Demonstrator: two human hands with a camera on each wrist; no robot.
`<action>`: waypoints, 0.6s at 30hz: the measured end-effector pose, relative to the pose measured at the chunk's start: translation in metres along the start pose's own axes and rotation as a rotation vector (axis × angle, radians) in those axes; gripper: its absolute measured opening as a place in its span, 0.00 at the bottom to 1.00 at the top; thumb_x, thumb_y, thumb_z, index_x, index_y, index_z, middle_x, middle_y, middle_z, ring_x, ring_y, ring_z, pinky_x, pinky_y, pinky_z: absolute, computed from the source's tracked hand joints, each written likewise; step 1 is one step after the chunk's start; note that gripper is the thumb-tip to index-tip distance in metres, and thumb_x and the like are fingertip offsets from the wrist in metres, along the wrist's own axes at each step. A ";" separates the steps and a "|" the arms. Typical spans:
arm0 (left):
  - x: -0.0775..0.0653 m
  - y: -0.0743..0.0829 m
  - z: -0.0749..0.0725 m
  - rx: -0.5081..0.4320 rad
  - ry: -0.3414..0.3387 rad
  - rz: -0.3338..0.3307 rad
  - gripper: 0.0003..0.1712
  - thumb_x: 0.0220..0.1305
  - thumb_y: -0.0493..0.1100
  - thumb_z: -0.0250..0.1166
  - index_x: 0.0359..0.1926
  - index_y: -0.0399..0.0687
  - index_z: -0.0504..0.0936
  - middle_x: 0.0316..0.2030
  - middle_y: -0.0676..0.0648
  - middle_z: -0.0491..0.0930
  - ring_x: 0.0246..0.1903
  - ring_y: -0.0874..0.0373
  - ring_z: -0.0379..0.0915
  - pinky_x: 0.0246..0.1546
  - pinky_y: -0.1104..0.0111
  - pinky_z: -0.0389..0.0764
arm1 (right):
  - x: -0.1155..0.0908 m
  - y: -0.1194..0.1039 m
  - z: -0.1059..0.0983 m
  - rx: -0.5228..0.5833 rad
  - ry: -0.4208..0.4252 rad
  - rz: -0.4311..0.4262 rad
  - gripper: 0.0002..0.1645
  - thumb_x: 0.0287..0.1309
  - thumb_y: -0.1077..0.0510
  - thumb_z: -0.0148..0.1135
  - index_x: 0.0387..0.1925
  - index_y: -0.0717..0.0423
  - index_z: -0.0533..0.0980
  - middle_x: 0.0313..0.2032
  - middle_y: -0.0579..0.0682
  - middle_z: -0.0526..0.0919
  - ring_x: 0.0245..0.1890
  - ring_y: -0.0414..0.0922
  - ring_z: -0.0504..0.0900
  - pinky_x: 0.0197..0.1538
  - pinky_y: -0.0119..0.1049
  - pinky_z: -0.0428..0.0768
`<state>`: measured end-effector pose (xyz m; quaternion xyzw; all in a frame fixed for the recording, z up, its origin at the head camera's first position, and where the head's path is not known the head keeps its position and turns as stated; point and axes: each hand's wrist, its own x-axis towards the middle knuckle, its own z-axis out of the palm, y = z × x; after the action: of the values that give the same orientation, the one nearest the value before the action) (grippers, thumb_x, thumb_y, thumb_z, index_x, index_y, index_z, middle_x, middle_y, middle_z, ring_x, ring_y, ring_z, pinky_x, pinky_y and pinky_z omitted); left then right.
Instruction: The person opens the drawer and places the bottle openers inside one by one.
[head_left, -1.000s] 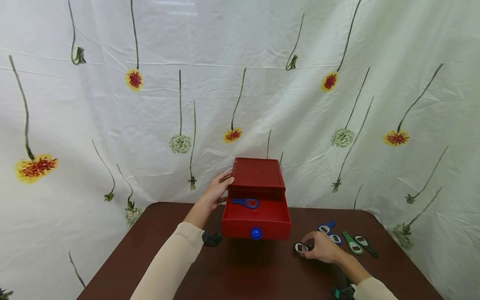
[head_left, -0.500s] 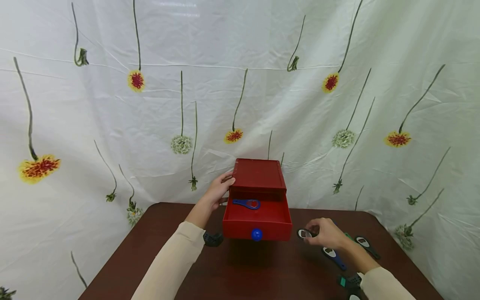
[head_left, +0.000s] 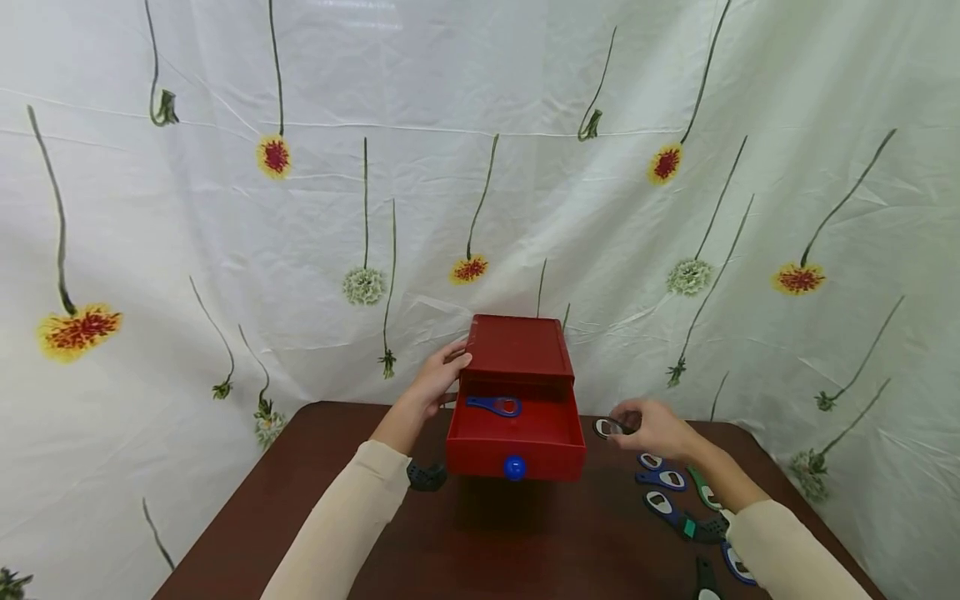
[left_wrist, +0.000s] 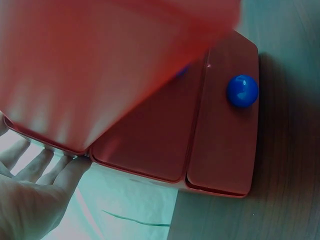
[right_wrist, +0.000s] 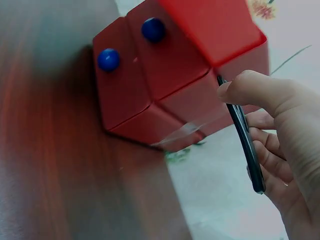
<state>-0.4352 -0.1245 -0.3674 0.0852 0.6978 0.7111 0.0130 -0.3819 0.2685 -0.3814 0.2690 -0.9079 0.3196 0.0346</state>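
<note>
A red drawer box [head_left: 517,346] stands on the table with its top drawer [head_left: 480,457] pulled out. In that drawer lies a blue bottle opener [head_left: 493,406]. My left hand [head_left: 432,379] rests against the box's left side; the left wrist view shows its fingers [left_wrist: 67,175] extended along the edge. To the right of the drawer, my right hand [head_left: 656,429] pinches a black bottle opener [right_wrist: 245,140] between thumb and fingers, above the table. Its ring end [head_left: 602,428] points left toward the drawer.
On the right of the table lie several more bottle openers: blue ones [head_left: 662,479], a green one [head_left: 703,490] and a dark green one [head_left: 705,575]. Lower closed drawers with blue knobs [right_wrist: 108,60] sit below the pulled-out one. A flowered curtain [head_left: 300,250] hangs behind the table.
My right hand has lifted the black bottle opener and moved away toward the table's back, uncovering blue openers on the table. The left hand stays at the box.
</note>
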 end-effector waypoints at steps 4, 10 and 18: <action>0.000 0.001 -0.001 0.003 0.000 -0.011 0.31 0.81 0.47 0.57 0.79 0.51 0.63 0.74 0.41 0.63 0.72 0.40 0.61 0.59 0.42 0.75 | 0.008 -0.015 -0.013 0.007 0.024 -0.037 0.17 0.57 0.55 0.76 0.44 0.61 0.84 0.33 0.46 0.82 0.34 0.45 0.80 0.39 0.42 0.81; 0.000 0.003 -0.001 -0.006 -0.001 -0.011 0.31 0.80 0.47 0.57 0.78 0.51 0.64 0.73 0.41 0.64 0.72 0.41 0.61 0.61 0.40 0.73 | 0.021 -0.039 -0.026 -0.061 0.094 -0.107 0.18 0.55 0.54 0.78 0.43 0.60 0.85 0.33 0.46 0.83 0.34 0.44 0.81 0.38 0.41 0.82; -0.001 0.002 -0.001 -0.003 -0.006 -0.010 0.31 0.81 0.47 0.57 0.79 0.51 0.64 0.73 0.41 0.65 0.71 0.41 0.62 0.60 0.41 0.74 | 0.040 -0.074 -0.025 -0.082 0.033 -0.157 0.18 0.57 0.52 0.77 0.44 0.58 0.85 0.34 0.46 0.83 0.34 0.44 0.80 0.39 0.40 0.82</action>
<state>-0.4345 -0.1259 -0.3659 0.0838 0.6971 0.7118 0.0190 -0.3805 0.2162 -0.3107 0.3325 -0.8956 0.2828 0.0857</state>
